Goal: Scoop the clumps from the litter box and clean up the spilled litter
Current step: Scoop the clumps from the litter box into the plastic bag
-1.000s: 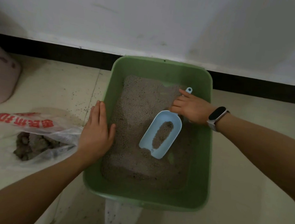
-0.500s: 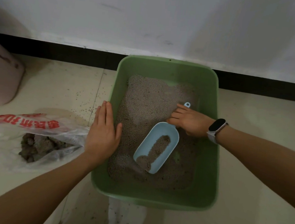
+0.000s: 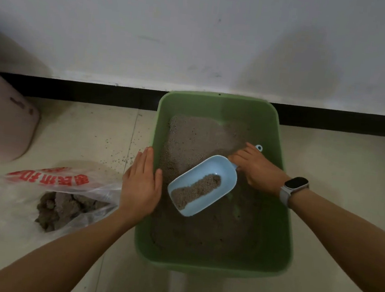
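Scoop [image 3: 202, 185] w/ litter gripped by R hand [image 3: 259, 171]; L hand [image 3: 141, 183] flat, fingers straight, on box rim [image 3: 155, 127].

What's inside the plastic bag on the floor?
The plastic bag holds a heap of grey-brown litter clumps. The bag's wrinkled film hides the heap's edges, and anything under the clumps is covered.

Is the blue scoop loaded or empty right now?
Loaded: a strip of grey litter lies along the blue scoop, held by the right hand.
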`<control>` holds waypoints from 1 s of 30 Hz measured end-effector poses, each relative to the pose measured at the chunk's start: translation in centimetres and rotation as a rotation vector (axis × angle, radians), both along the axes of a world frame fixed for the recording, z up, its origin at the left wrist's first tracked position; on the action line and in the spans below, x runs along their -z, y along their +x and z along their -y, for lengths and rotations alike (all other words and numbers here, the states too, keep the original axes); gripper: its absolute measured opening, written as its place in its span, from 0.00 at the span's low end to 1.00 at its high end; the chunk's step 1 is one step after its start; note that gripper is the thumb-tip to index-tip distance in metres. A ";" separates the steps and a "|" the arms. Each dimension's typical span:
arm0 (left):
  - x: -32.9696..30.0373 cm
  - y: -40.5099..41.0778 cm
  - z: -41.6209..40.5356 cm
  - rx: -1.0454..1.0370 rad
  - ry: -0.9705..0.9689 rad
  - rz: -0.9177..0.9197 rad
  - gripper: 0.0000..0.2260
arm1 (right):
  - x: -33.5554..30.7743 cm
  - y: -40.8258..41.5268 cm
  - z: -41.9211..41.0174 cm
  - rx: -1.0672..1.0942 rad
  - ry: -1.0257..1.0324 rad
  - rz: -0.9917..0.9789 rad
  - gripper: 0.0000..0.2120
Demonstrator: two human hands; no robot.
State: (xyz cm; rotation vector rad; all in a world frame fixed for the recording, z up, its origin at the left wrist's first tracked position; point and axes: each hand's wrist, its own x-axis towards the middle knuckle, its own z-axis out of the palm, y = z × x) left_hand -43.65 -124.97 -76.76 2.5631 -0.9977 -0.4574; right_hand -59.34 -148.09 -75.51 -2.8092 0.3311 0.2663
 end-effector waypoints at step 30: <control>-5.8 14.7 -24.9 -0.689 -0.248 -0.395 0.10 | -4.1 13.5 -23.1 0.009 -0.086 -0.048 0.16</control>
